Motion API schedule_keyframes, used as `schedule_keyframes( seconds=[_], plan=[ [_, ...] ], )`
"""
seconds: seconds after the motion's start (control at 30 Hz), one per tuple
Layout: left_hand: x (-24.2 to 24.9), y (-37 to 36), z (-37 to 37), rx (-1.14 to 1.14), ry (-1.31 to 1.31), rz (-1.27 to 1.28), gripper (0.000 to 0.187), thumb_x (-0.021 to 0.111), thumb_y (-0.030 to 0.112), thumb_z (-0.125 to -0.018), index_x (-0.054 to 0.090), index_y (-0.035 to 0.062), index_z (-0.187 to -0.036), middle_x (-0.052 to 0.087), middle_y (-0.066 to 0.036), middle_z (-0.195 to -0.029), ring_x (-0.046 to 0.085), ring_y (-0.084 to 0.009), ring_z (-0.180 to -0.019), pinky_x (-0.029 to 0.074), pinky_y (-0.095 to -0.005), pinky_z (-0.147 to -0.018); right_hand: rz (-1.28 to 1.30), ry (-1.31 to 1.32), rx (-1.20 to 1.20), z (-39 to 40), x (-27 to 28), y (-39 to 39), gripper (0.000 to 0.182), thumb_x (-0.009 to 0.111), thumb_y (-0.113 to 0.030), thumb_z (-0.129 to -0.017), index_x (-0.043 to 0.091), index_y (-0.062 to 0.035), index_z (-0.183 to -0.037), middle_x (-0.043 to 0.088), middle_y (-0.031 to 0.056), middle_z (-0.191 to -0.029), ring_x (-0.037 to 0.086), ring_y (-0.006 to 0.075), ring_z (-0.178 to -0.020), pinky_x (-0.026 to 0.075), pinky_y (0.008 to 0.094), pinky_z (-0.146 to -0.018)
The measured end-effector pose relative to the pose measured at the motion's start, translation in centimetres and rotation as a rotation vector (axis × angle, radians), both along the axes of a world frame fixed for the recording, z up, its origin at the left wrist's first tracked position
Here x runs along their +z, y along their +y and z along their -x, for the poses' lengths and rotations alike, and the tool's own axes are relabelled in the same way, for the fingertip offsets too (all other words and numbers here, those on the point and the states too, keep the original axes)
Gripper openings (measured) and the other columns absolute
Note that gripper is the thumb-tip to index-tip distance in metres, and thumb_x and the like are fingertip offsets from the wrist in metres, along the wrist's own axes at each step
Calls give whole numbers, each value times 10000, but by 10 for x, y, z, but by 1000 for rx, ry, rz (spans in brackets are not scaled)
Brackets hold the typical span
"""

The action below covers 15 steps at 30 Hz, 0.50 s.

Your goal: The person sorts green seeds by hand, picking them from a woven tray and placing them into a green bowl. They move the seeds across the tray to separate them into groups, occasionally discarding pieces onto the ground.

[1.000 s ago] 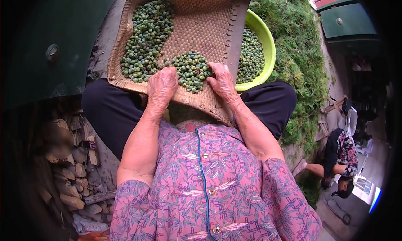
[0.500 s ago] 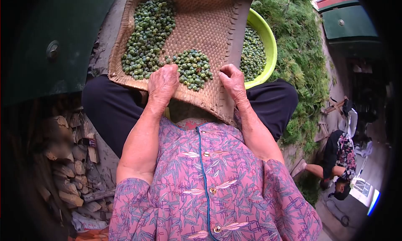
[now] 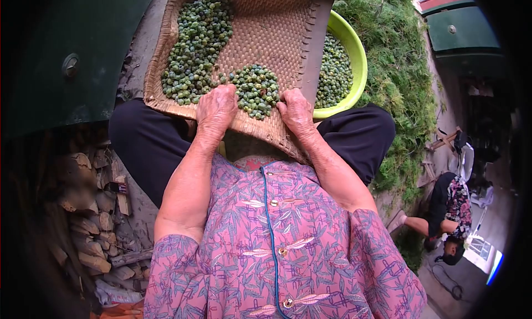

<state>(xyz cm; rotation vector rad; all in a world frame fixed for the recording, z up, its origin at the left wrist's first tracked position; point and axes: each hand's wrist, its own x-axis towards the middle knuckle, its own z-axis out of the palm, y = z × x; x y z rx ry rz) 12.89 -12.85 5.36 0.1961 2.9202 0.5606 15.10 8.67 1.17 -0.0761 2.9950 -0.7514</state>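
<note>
A woven tray [image 3: 266, 36] rests across my lap, with a long heap of small green fruits [image 3: 195, 47] along its left side and a smaller pile [image 3: 255, 89] near its front edge. My left hand [image 3: 217, 107] is at the left of the smaller pile, fingers curled at the fruits; what they hold, if anything, is hidden. At the pile's right edge is my right hand [image 3: 295, 109], its fingers bent and pressed together, their tips partly hidden. A yellow-green basin [image 3: 359, 70] of similar fruits stands beyond the tray's right edge.
Feathery green plants [image 3: 399, 75] lie along the right side. Split firewood [image 3: 91, 230] is stacked at lower left. A dark green panel [image 3: 55, 42] stands at upper left. Another person [image 3: 457, 208] bends down at the far right, near a wooden frame [image 3: 443, 140].
My right hand has moved left, from the tray's right edge to the smaller pile. My left hand has hardly moved.
</note>
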Motion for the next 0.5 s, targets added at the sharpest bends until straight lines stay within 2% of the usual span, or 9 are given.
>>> schedule_keyframes(
  seconds=[0.1,0.17,0.2,0.27,0.3,0.33,0.4,0.47,0.5],
  plan=[
    [1,0,1,-4,1,5,161,572,197,-810,616,73,-902,641,-149,-865,617,-350,-824,489,-456,-718,-15,8,24,2,0,4,209,677,-152,-735,606,-52,-903,563,150,-891,591,329,-819,486,406,-718],
    [0,-1,1,1,-8,14,162,572,197,-810,616,74,-905,641,-149,-861,618,-348,-824,490,-455,-717,300,-32,-69,6,-9,19,211,652,-117,-744,613,-51,-941,597,138,-871,618,263,-757,496,366,-686],
    [-3,-3,0,-5,22,-6,160,573,197,-809,615,74,-903,642,-147,-859,619,-346,-820,491,-455,-715,510,-282,-192,8,3,22,216,632,-77,-749,602,-16,-955,618,118,-836,625,209,-719,522,330,-676],
    [-4,-1,0,-17,53,-31,158,574,196,-809,615,74,-901,643,-146,-856,620,-345,-816,492,-454,-712,1244,-439,-432,8,10,28,203,614,-36,-766,577,16,-959,601,94,-840,624,194,-735,549,314,-677],
    [-3,0,-1,-20,84,-20,127,557,181,-809,605,66,-834,643,-150,-828,630,-345,-785,501,-455,-693,1433,-447,-443,7,14,30,210,591,-4,-777,555,34,-981,595,97,-866,627,210,-750,564,317,-695],
    [-2,0,-1,-21,115,-9,127,539,165,-808,596,59,-768,643,-155,-799,641,-345,-755,510,-455,-674,1432,-445,-443,8,16,30,210,591,-4,-777,555,34,-981,595,97,-866,627,210,-750,564,317,-695],
    [-3,0,-2,-21,128,-22,128,536,165,-810,596,59,-769,644,-152,-799,641,-344,-750,511,-455,-669,1587,-436,-451,10,17,28,248,580,16,-776,545,29,-1021,596,99,-889,628,209,-756,556,299,-672],
    [-2,-1,-1,-21,139,-35,129,533,164,-812,596,60,-769,645,-149,-798,642,-344,-745,512,-454,-663,1466,-462,-437,14,8,26,207,587,-3,-778,587,20,-984,604,79,-861,627,195,-778,536,306,-664],
    [-1,-1,-1,-12,85,-24,126,556,179,-809,605,65,-832,644,-150,-830,630,-347,-777,502,-455,-685,1030,-347,-298,16,7,20,182,595,-24,-777,610,8,-955,612,90,-852,629,213,-783,522,323,-674]
  ],
)
